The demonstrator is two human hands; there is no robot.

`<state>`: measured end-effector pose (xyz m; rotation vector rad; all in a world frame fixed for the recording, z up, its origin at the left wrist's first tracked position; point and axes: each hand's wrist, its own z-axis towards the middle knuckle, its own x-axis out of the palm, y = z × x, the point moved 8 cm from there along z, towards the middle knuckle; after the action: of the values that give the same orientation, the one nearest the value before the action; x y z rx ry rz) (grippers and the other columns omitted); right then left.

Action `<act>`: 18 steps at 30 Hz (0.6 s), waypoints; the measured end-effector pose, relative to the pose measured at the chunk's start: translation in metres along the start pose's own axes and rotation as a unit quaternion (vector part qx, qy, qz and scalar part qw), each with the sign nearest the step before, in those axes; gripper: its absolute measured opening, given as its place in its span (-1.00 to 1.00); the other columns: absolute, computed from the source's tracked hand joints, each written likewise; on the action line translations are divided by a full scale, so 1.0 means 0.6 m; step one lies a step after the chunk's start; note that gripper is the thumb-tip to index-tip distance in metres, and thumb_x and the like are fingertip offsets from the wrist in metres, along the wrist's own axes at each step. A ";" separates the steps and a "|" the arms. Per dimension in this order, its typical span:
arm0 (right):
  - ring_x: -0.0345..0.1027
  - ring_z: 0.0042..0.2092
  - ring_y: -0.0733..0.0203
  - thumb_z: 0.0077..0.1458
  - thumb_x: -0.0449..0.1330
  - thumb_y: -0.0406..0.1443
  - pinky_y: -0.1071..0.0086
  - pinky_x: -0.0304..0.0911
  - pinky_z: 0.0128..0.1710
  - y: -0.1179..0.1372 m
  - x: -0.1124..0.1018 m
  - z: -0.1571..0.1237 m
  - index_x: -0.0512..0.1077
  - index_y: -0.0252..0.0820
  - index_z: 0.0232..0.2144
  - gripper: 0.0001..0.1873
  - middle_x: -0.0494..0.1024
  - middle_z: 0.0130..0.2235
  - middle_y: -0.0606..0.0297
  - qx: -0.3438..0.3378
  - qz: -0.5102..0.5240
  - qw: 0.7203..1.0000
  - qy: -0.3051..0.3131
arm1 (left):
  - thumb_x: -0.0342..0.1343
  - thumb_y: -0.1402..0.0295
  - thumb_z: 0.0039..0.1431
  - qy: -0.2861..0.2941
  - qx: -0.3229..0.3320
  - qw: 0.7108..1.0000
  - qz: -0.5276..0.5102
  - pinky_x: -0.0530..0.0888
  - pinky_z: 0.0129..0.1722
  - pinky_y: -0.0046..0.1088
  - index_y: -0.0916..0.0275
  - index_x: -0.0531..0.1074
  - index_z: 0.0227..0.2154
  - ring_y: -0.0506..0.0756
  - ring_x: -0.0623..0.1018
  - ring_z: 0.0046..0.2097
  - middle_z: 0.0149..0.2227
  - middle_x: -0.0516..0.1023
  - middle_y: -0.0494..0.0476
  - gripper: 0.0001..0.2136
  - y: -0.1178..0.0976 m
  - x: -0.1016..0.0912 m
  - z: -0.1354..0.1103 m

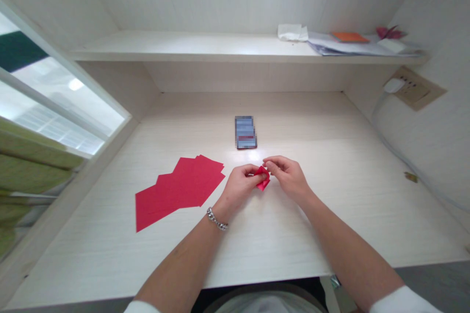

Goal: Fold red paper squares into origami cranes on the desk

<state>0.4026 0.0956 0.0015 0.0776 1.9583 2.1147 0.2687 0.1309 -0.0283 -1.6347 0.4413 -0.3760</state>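
A small piece of folded red paper is pinched in my left hand, the thumb lying across its front. At the paper's upper right edge, the fingertips of my right hand are pressed together, with thumb and index finger closed at a corner of it. Part of the folded paper is hidden behind my left thumb. Several flat red paper sheets lie fanned and overlapping on the desk, to the left of my left hand. Beyond my hands lies a phone with a lit, blurred screen.
A shelf crosses the back of the white desk. It bears a crumpled tissue, papers, an orange sheet and a folded dark-red paper shape. A white cable runs along the right wall from a plug.
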 end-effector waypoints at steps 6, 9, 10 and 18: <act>0.46 -0.30 0.15 -0.03 0.28 -0.15 0.31 0.37 -0.30 -0.032 0.005 0.006 0.55 -0.21 -0.30 -0.72 0.60 -0.31 0.19 0.065 0.001 0.997 0.037 | 0.29 0.27 -0.05 -0.069 0.032 0.997 -0.015 0.50 -0.26 -0.39 0.28 0.56 -0.35 0.12 0.59 -0.29 -0.31 0.62 0.18 -0.79 -0.014 -0.022 0.004; 0.46 -0.36 0.18 -0.07 0.30 -0.18 0.33 0.38 -0.35 -0.032 0.010 0.002 0.55 -0.23 -0.34 -0.74 0.60 -0.37 0.20 0.086 0.021 0.995 0.046 | 0.31 0.29 -0.07 -0.081 0.032 0.996 -0.021 0.51 -0.30 -0.39 0.29 0.56 -0.34 0.12 0.59 -0.31 -0.32 0.62 0.19 -0.77 -0.017 -0.023 0.002; 0.46 -0.38 0.19 -0.08 0.31 -0.18 0.33 0.38 -0.36 -0.032 0.011 0.001 0.55 -0.24 -0.35 -0.74 0.59 -0.39 0.21 0.096 0.031 0.994 0.043 | 0.31 0.29 -0.08 -0.082 0.031 0.996 -0.022 0.51 -0.32 -0.40 0.29 0.56 -0.34 0.12 0.59 -0.32 -0.32 0.62 0.19 -0.77 -0.017 -0.023 0.001; 0.47 -0.40 0.22 -0.19 0.36 -0.24 0.37 0.40 -0.38 -0.032 0.013 -0.005 0.57 -0.25 -0.38 -0.74 0.60 -0.43 0.22 0.136 0.112 0.984 0.034 | 0.31 0.33 -0.08 -0.073 0.046 0.996 -0.024 0.52 -0.32 -0.42 0.30 0.57 -0.30 0.10 0.59 -0.31 -0.29 0.63 0.21 -0.76 -0.018 -0.019 0.001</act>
<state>0.3973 0.0955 -0.0186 0.2933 2.3684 1.9838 0.2596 0.1381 -0.0175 -1.5739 0.2717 -0.3060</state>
